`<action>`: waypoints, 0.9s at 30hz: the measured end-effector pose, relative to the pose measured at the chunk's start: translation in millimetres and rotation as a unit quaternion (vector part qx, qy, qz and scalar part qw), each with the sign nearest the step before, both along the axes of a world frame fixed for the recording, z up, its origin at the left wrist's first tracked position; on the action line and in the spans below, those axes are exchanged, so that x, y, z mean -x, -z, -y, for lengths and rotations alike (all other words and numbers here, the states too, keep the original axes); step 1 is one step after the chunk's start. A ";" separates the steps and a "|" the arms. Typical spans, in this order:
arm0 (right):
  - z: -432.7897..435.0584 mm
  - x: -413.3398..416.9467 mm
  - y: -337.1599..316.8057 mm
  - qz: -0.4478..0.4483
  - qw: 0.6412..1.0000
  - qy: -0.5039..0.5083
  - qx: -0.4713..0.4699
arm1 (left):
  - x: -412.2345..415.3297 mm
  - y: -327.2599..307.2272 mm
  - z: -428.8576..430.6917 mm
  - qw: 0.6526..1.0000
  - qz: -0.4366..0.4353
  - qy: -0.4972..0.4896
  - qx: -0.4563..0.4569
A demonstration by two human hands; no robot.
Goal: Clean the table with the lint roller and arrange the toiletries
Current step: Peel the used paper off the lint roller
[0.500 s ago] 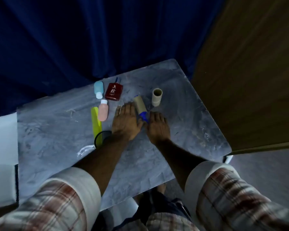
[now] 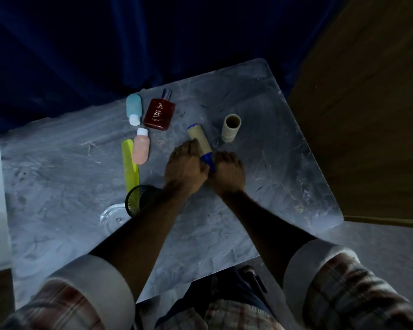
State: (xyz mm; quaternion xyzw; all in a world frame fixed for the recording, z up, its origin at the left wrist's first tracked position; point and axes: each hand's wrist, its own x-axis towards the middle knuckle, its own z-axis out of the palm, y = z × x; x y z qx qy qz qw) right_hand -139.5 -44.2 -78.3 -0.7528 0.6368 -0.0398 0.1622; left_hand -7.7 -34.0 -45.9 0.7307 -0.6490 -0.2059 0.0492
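Note:
The lint roller (image 2: pixel 200 138), a tan roll on a blue handle, lies on the grey marbled table (image 2: pixel 260 96). My left hand (image 2: pixel 185 167) rests over the roll's near side, fingers on it. My right hand (image 2: pixel 228 171) grips the blue handle end. To the left lie a pale blue bottle (image 2: pixel 134 108), a dark red perfume bottle (image 2: pixel 159 114), a pink bottle (image 2: pixel 141 147) and a yellow-green comb (image 2: pixel 130 166). A spare tan roll (image 2: pixel 231 128) stands upright just right of the roller.
A black mesh cup (image 2: pixel 135 198) and a clear glass dish (image 2: pixel 113 216) sit by my left forearm. Dark blue curtain hangs behind the table. A wooden panel stands at the right. Bits of lint lie scattered on the tabletop.
Both hands have stayed on the lint roller. My left hand has shifted slightly over the roll; the bottles and the comb lie where they were.

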 end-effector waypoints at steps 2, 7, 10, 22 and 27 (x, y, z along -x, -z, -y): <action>0.3 0.2 3.8 0.027 1.000 0.009 -0.002 | 0.7 4.9 -1.9 0.999 -0.029 -0.021 0.005; -5.5 8.2 -2.9 0.108 0.994 0.015 0.033 | 6.0 1.5 -3.5 0.974 -0.183 -0.130 -0.005; -9.0 13.7 -18.4 0.150 0.987 -0.012 0.049 | 9.3 -14.0 -9.6 0.930 -0.299 -0.213 0.018; -14.7 16.2 -98.6 0.181 0.953 -0.198 0.139 | -16.4 -107.2 -67.1 0.726 -0.546 -0.398 0.126; -20.3 7.4 -125.6 0.167 0.942 -0.240 0.165 | -19.8 -125.5 -95.8 0.668 -0.576 -0.432 0.190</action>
